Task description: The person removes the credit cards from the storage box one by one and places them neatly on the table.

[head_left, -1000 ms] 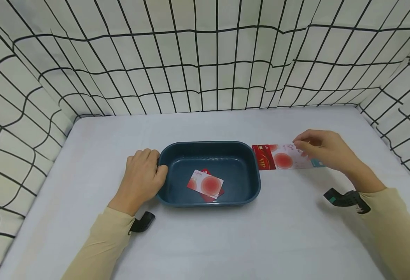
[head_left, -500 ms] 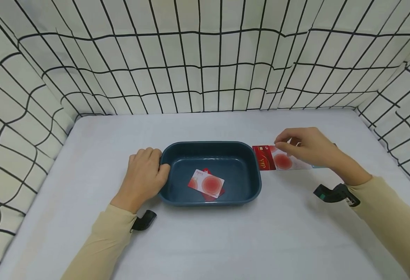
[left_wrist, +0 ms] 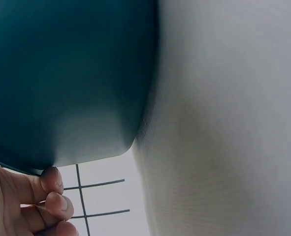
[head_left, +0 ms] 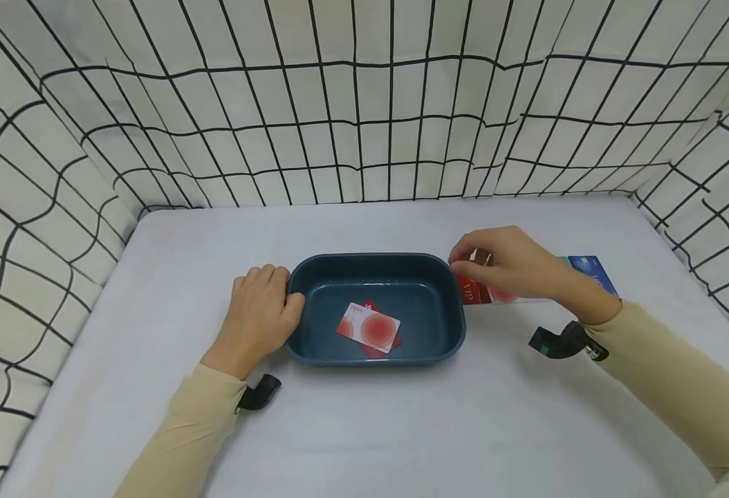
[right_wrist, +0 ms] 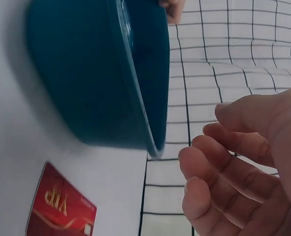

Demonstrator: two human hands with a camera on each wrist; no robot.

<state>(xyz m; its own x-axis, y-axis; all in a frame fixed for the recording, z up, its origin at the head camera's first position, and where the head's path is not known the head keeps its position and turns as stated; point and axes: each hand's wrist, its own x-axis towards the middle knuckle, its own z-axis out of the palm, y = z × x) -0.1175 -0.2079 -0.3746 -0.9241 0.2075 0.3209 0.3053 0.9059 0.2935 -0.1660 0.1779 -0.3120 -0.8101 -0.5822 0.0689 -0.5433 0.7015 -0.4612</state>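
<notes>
A dark teal plastic tub (head_left: 373,265) stands on the table, with two cards lying crossed inside. The upper card is white with a pink-red circle (head_left: 377,330); a red card (head_left: 372,353) shows from under it. My left hand (head_left: 257,311) grips the tub's left rim, its fingertips beneath the lip in the left wrist view. Just off the right end of the tub hovers my right hand (head_left: 504,263), fingers loosely curled and holding nothing. Below it lies a red VIP card (right_wrist: 61,201), partly hidden in the head view, in a row of cards.
At the row's far end a blue card (head_left: 591,271) shows past my right wrist. The white table (head_left: 364,429) is walled at the back and sides by white panels with a black grid (head_left: 373,138).
My right hand has moved left along the row of cards toward the tub, uncovering the blue card and covering part of the red VIP card. My left hand keeps its grip on the rim.
</notes>
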